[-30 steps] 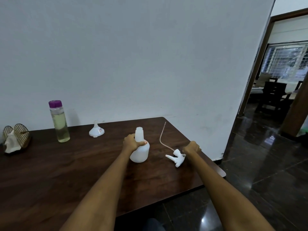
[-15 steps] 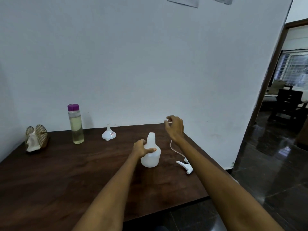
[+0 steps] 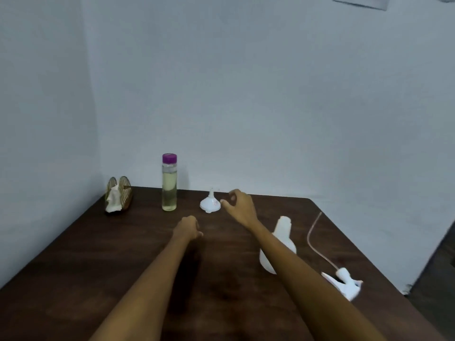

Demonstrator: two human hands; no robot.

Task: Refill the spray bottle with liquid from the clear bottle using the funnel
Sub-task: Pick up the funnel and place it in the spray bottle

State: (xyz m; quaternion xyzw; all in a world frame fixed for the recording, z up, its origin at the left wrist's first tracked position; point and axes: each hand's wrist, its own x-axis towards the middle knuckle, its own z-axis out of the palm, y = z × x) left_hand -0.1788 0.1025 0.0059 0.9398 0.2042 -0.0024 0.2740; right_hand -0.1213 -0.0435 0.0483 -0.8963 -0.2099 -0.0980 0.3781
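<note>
The white spray bottle point(image 3: 283, 232) stands uncapped on the dark wooden table point(image 3: 98, 254), partly hidden behind my right forearm. Its trigger head point(image 3: 344, 283) with a long thin tube lies on the table at the right. A white funnel point(image 3: 210, 204) rests upside down near the back wall. Left of it stands the clear bottle point(image 3: 169, 184) with a purple cap and pale yellow liquid. My right hand point(image 3: 237, 205) hovers just right of the funnel, fingers apart, holding nothing. My left hand point(image 3: 188, 227) is over the table's middle, fingers curled, nothing in it.
A wicker napkin holder point(image 3: 119, 196) with white tissue sits in the back left corner. White walls bound the table at the back and left. The table's right edge drops to a dark floor.
My left hand let go of the spray bottle and pulled left. My right hand moved from above the tube over to the funnel. The view swung left.
</note>
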